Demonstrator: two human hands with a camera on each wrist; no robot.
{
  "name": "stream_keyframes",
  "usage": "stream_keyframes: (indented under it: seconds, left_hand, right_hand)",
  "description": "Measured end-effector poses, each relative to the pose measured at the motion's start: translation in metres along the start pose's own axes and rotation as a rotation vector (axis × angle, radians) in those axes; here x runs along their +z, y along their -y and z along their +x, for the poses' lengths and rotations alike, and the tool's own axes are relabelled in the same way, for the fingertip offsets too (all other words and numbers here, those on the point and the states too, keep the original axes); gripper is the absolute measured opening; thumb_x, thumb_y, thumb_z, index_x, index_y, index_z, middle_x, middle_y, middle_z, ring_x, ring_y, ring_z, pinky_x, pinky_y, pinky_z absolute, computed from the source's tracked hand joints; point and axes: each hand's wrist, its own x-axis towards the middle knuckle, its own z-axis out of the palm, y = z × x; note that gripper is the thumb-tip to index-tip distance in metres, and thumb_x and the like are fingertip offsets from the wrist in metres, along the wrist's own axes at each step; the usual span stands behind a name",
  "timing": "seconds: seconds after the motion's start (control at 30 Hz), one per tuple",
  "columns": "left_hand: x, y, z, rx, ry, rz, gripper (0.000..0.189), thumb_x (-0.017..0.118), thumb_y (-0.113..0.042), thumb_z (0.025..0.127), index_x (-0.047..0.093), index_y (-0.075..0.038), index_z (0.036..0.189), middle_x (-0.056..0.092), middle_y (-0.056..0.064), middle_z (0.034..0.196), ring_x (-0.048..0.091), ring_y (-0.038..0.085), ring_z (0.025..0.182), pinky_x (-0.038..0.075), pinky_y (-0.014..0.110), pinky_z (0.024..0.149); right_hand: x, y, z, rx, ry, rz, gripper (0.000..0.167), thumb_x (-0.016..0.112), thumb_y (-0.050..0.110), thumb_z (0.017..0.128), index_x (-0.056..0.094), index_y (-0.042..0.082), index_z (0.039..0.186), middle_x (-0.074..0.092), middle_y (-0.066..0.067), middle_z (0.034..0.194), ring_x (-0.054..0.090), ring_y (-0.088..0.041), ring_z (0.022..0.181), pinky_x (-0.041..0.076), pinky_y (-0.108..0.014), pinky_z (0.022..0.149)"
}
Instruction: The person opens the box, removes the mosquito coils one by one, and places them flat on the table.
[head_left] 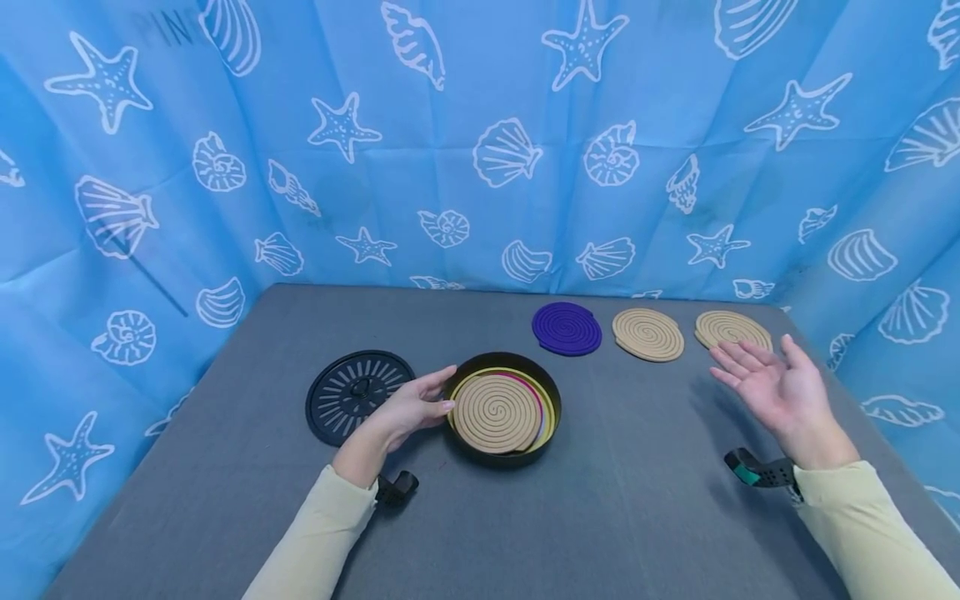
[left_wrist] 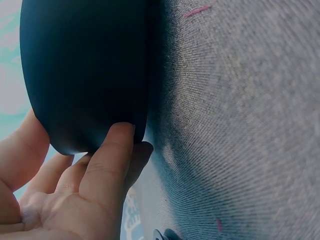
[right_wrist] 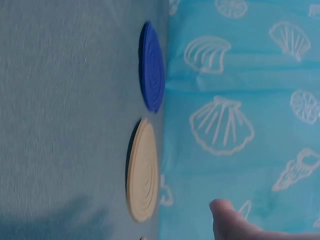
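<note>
My left hand [head_left: 408, 408] grips the near-left side of a round black tin [head_left: 504, 461], thumb up by the rim and fingers against its outer wall. In the left wrist view the dark wall of the tin [left_wrist: 90, 75] fills the upper left. A tan mosquito coil [head_left: 497, 412] lies on top inside, over yellow and pink coils that show only at their edges. Over at the right, my right hand [head_left: 780, 396] is held above the table, palm turned up, fingers extended and holding nothing. Its fingertips overlap a tan coil [head_left: 731, 327] in the head view.
A black slotted lid [head_left: 330, 408] lies left of the tin, partly behind my left hand. Along the back of the grey table [head_left: 600, 517] lie a purple coil [head_left: 567, 328] and another tan coil [head_left: 648, 334]. A blue seashell-print curtain [head_left: 465, 167] stands behind.
</note>
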Motion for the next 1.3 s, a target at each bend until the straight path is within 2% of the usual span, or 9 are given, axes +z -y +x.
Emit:
stream_keyframes:
  seconds: [0.17, 0.27, 0.4, 0.5, 0.6, 0.67, 0.97, 1.17, 1.3]
  left_hand:
    - [0.000, 0.001, 0.001, 0.001, 0.008, -0.005, 0.059, 0.053, -0.003, 0.098, 0.034, -0.015, 0.152, 0.021, 0.015, 0.159, 0.025, 0.034, 0.142, 0.034, 0.049, 0.109]
    - [0.000, 0.001, 0.000, 0.003, 0.013, -0.007, 0.059, 0.053, -0.003, 0.098, 0.033, -0.015, 0.152, 0.021, 0.015, 0.159, 0.025, 0.034, 0.143, 0.035, 0.049, 0.109]
    - [0.000, 0.002, -0.001, 0.003, 0.002, -0.006, 0.059, 0.054, -0.002, 0.098, 0.034, -0.015, 0.152, 0.023, 0.014, 0.158, 0.026, 0.034, 0.142, 0.036, 0.049, 0.108]
    - [0.001, 0.002, 0.000, -0.001, -0.007, -0.008, 0.059, 0.054, -0.002, 0.098, 0.035, -0.016, 0.152, 0.023, 0.013, 0.158, 0.027, 0.033, 0.142, 0.036, 0.049, 0.108]
    - [0.000, 0.001, 0.000, -0.005, -0.012, -0.009, 0.059, 0.054, -0.002, 0.098, 0.035, -0.016, 0.152, 0.024, 0.012, 0.158, 0.028, 0.033, 0.142, 0.037, 0.049, 0.108]
    - [0.000, 0.001, 0.000, -0.005, -0.011, -0.005, 0.058, 0.053, -0.002, 0.098, 0.035, -0.016, 0.152, 0.024, 0.013, 0.158, 0.028, 0.033, 0.142, 0.037, 0.049, 0.108]
    - [-0.002, 0.002, 0.002, 0.006, 0.020, 0.002, 0.059, 0.053, -0.002, 0.098, 0.032, -0.014, 0.153, 0.022, 0.014, 0.159, 0.025, 0.034, 0.143, 0.036, 0.048, 0.108]
    - [-0.001, 0.004, 0.002, 0.036, 0.019, -0.009, 0.059, 0.052, 0.001, 0.098, 0.032, -0.010, 0.152, 0.022, 0.015, 0.158, 0.024, 0.033, 0.143, 0.037, 0.049, 0.107]
    - [0.000, 0.003, 0.002, 0.031, 0.017, -0.004, 0.059, 0.052, 0.000, 0.098, 0.032, -0.011, 0.152, 0.022, 0.014, 0.158, 0.025, 0.034, 0.143, 0.037, 0.049, 0.107]
  right_hand:
    - [0.001, -0.011, -0.004, 0.026, 0.078, -0.008, 0.077, 0.047, 0.037, 0.102, -0.014, 0.040, 0.149, 0.014, 0.003, 0.160, -0.006, -0.009, 0.143, -0.003, -0.037, 0.118]
    - [0.003, -0.019, -0.006, 0.038, 0.130, -0.074, 0.076, 0.046, 0.036, 0.102, -0.014, 0.036, 0.150, 0.043, -0.017, 0.145, 0.011, -0.020, 0.146, -0.001, -0.037, 0.118]
    - [0.005, -0.030, -0.006, 0.077, 0.212, -0.160, 0.051, 0.040, 0.037, 0.104, 0.030, 0.020, 0.151, 0.057, -0.028, 0.124, 0.045, -0.037, 0.130, 0.016, -0.043, 0.118]
    - [0.006, -0.039, -0.005, 0.111, 0.255, -0.227, 0.054, 0.035, 0.038, 0.105, 0.025, 0.012, 0.151, 0.059, -0.028, 0.121, 0.055, -0.040, 0.119, 0.031, -0.048, 0.112]
    - [0.010, -0.047, -0.005, 0.125, 0.264, -0.309, 0.072, 0.032, 0.038, 0.106, -0.022, 0.023, 0.151, 0.061, -0.024, 0.119, 0.057, -0.038, 0.115, 0.037, -0.048, 0.108]
    - [0.013, -0.052, -0.006, 0.127, 0.262, -0.356, 0.078, 0.031, 0.038, 0.106, -0.036, 0.021, 0.142, 0.060, -0.021, 0.122, 0.058, -0.036, 0.115, 0.039, -0.047, 0.107]
    - [0.024, -0.076, -0.007, 0.140, 0.292, -0.510, 0.076, 0.027, 0.037, 0.107, -0.035, 0.009, 0.143, 0.062, -0.014, 0.121, 0.059, -0.030, 0.117, 0.048, -0.041, 0.098]
    - [0.024, -0.095, -0.008, 0.145, 0.309, -0.690, 0.053, 0.024, 0.035, 0.107, 0.011, -0.001, 0.144, 0.062, -0.012, 0.126, 0.058, -0.025, 0.119, 0.048, -0.037, 0.099]
    - [0.026, -0.107, -0.009, 0.152, 0.265, -0.817, 0.068, 0.025, 0.039, 0.107, -0.003, -0.007, 0.148, 0.063, -0.006, 0.123, 0.059, -0.020, 0.117, 0.048, -0.033, 0.098]
